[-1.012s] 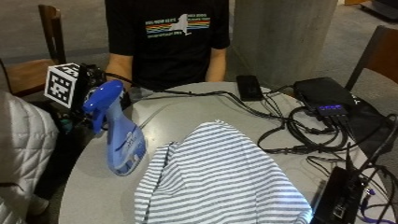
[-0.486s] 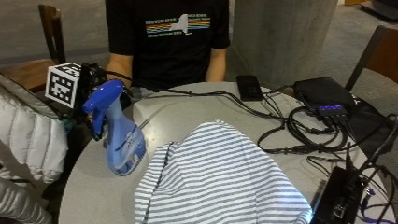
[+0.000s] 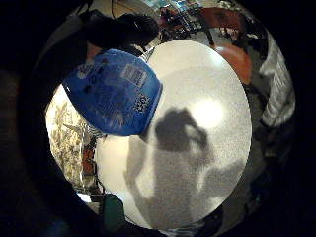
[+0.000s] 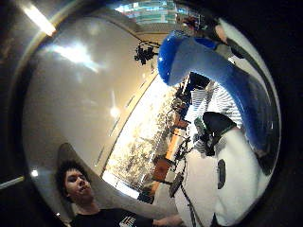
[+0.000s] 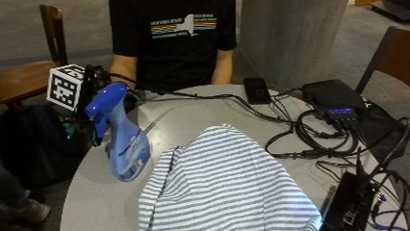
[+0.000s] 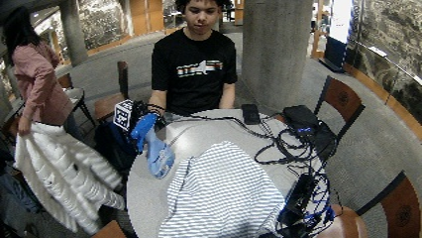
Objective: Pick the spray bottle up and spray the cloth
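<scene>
A blue spray bottle (image 5: 125, 144) is tilted at the table's left edge, its nozzle pointing left and down. My gloved right hand (image 5: 100, 79) grips its neck from behind, fingers curled round it. I cannot tell whether the base touches the grey round table (image 5: 192, 115). A white-and-grey striped cloth (image 5: 224, 187) is heaped on the near middle of the table, just right of the bottle. The wide view shows the bottle (image 6: 154, 148), hand (image 6: 139, 112) and cloth (image 6: 217, 193) the same way. The bottle's base (image 3: 116, 94) and neck (image 4: 222, 66) fill the palm views.
A black phone (image 5: 256, 89) lies at the table's far side. A black box (image 5: 333, 98) with tangled cables (image 5: 301, 132) fills the right side, and a dark device (image 5: 349, 202) sits at the right front edge. A dark bag (image 5: 38, 144) stands left of the table.
The bottle and hand have hardly moved. A white coat at the left edge has gone from the outside view.
</scene>
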Demonstrator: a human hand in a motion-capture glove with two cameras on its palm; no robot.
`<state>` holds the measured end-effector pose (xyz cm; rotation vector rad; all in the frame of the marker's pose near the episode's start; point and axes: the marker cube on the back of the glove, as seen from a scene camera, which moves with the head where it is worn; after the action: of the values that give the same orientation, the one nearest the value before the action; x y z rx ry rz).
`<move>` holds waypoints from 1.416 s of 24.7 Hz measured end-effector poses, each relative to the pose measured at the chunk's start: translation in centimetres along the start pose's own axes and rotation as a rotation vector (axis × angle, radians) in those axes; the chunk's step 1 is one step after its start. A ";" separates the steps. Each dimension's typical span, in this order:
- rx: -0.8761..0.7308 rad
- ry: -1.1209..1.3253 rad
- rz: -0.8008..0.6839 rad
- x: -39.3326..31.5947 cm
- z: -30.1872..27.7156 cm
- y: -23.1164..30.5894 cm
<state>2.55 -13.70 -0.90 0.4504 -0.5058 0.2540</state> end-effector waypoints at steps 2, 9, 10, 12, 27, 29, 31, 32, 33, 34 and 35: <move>-0.006 -0.003 0.013 0.2 0.4 -0.5; -0.028 0.027 0.066 1.1 2.1 -2.5; -0.027 0.030 0.071 1.2 2.3 -2.8; -0.017 0.031 0.081 1.5 2.6 -3.7; -0.061 0.059 0.146 2.9 5.6 -9.1; -0.069 0.052 0.151 3.0 5.7 -9.7; -0.082 0.027 0.159 3.2 5.8 -10.0; -0.089 0.005 0.164 3.2 5.9 -10.1; -0.095 -0.020 0.168 3.3 6.0 -10.1; -0.101 -0.045 0.169 3.4 6.0 -10.1; -0.104 -0.065 0.167 3.5 6.1 -10.0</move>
<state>6.40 -24.89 2.16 0.3159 -0.6180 0.3725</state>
